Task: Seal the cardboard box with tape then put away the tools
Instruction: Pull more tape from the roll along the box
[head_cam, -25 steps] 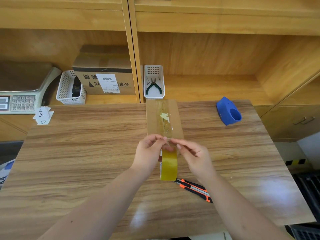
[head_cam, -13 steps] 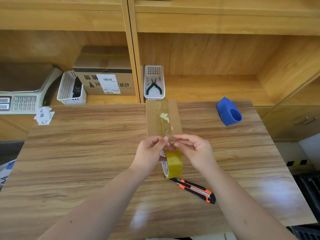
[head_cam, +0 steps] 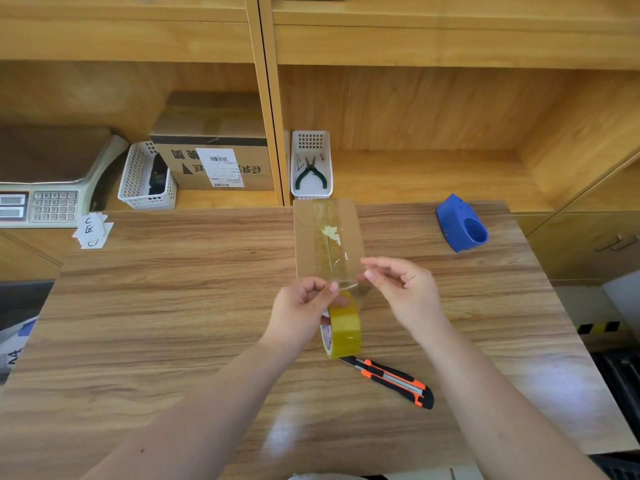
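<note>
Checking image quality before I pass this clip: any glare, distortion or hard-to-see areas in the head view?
Head view: wide-angle bending curves the shelf edges and the table; soft glare patches sit on the tabletop near the bottom and right; the clear strip pulled from the tape roll between left hand and right hand is barely visible against the box; otherwise sharp and evenly lit.

Glossy wood-grain counter (head_cam: 173,306); matt brown cardboard box (head_cam: 311,237); shiny yellowish plastic tape roll (head_cam: 344,327); smooth blue plastic dispenser (head_cam: 453,220).
</note>
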The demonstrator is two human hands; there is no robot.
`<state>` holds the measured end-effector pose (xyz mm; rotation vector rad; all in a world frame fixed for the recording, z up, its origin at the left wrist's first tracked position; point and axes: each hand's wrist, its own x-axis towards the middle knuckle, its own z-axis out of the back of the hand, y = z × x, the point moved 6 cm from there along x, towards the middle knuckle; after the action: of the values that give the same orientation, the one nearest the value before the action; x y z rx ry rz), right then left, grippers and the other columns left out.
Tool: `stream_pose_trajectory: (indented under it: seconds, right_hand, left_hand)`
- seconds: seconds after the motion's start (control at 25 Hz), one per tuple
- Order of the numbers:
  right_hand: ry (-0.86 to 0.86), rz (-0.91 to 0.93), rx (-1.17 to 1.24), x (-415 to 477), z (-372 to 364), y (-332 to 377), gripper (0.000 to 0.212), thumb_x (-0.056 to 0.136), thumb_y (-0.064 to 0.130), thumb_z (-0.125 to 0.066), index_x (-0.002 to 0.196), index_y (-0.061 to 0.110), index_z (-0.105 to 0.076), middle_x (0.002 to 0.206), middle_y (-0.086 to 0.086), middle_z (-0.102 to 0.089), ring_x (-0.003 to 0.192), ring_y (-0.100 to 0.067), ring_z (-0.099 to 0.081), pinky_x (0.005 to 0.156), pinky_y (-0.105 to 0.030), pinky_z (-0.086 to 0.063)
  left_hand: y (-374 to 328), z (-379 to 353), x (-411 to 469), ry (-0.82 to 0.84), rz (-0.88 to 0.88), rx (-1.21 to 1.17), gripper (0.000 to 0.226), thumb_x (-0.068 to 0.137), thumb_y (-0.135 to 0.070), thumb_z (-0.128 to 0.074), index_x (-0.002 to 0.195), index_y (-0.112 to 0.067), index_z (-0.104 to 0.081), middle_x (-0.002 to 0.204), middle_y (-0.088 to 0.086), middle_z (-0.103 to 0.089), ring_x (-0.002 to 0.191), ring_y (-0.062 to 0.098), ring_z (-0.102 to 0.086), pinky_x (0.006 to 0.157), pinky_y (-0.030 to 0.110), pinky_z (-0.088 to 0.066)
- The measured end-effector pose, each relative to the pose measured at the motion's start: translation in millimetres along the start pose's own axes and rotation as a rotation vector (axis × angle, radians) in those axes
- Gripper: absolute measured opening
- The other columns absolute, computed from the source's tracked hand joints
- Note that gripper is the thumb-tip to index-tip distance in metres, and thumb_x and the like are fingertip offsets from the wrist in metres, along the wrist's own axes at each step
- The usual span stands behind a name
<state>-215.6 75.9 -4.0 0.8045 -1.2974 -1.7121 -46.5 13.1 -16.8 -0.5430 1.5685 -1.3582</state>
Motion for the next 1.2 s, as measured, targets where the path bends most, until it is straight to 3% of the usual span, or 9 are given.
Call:
stream_pose_trajectory:
  seconds: [0.16,0.28,0.44,0.64,0.76,1.04,1.2]
  right_hand:
    - [0.127,0.018,0.019,-5.7,-6.3,-2.0,0.023,0.084,0.012,-0.069,0.103,0.026,-0.069,0.1,0.011,-0.074,0.1,-0.005,-0.067,0.088,-0.027,-0.051]
    - [0.226,-0.002,0.086,-9.4,-19.4,-6.6,0.032,0.086,0.009,-0.067,0.111,0.027,-0.061,0.109,-0.001,-0.073,0.109,-0.015,-0.066,0.097,-0.041,-0.051]
    - [0.131,-0.035,0.164,-10.0,-23.9,-13.3,0.046,0.086,0.021,-0.069,0.12,0.044,-0.048,0.101,-0.007,-0.075,0.101,-0.029,-0.069,0.091,-0.054,-0.051]
    - [0.186,-0.009,0.151,-9.9,-27.4,-12.4,0.036,0.091,-0.003,-0.057,0.105,0.03,-0.064,0.102,0.0,-0.076,0.106,-0.016,-0.068,0.094,-0.036,-0.051]
    - [0.198,0.036,0.119,-8.5,-30.3,-6.5,0.032,0.087,-0.006,-0.061,0.101,0.021,-0.072,0.097,0.008,-0.077,0.099,-0.012,-0.07,0.088,-0.025,-0.053]
    - [0.154,-0.031,0.166,-4.7,-30.6,-10.5,0.027,0.081,-0.003,-0.07,0.093,0.022,-0.075,0.086,0.002,-0.078,0.086,-0.014,-0.074,0.081,-0.025,-0.056]
    - [0.132,-0.039,0.082,-0.5,-28.4,-10.0,0.032,0.08,-0.002,-0.071,0.084,0.029,-0.075,0.079,0.014,-0.077,0.082,-0.004,-0.072,0.08,-0.019,-0.055]
  left_hand:
    - [0.7,-1.2,0.2,-0.006,0.022,-0.043,0.017,0.093,-0.02,-0.062,0.084,-0.007,-0.068,0.08,0.005,-0.078,0.087,0.028,-0.073,0.079,0.047,-0.06]
    - [0.7,0.7,-0.2,-0.006,0.015,-0.044,0.018,0.093,-0.019,-0.061,0.079,-0.012,-0.068,0.08,0.006,-0.078,0.085,0.026,-0.074,0.078,0.045,-0.06]
    - [2.0,3.5,1.1,-0.04,0.05,-0.094,0.024,0.095,-0.022,-0.059,0.077,-0.01,-0.067,0.08,0.011,-0.078,0.081,0.026,-0.074,0.076,0.046,-0.061]
    - [4.7,5.9,2.6,-0.079,0.095,-0.109,0.027,0.095,-0.025,-0.058,0.077,-0.007,-0.069,0.075,0.009,-0.078,0.076,0.019,-0.073,0.076,0.046,-0.061]
    - [5.3,5.6,2.8,-0.069,0.085,-0.093,0.027,0.095,-0.024,-0.058,0.073,-0.01,-0.068,0.075,0.009,-0.078,0.074,0.02,-0.073,0.076,0.046,-0.06]
    - [5.5,3.2,2.9,-0.035,0.051,-0.098,0.027,0.094,-0.022,-0.058,0.071,-0.011,-0.067,0.077,0.011,-0.078,0.081,0.023,-0.074,0.074,0.04,-0.058]
    - [7.7,2.6,1.7,0.005,0.038,-0.086,0.016,0.091,-0.012,-0.061,0.078,-0.009,-0.07,0.084,0.011,-0.078,0.088,0.022,-0.074,0.077,0.043,-0.057]
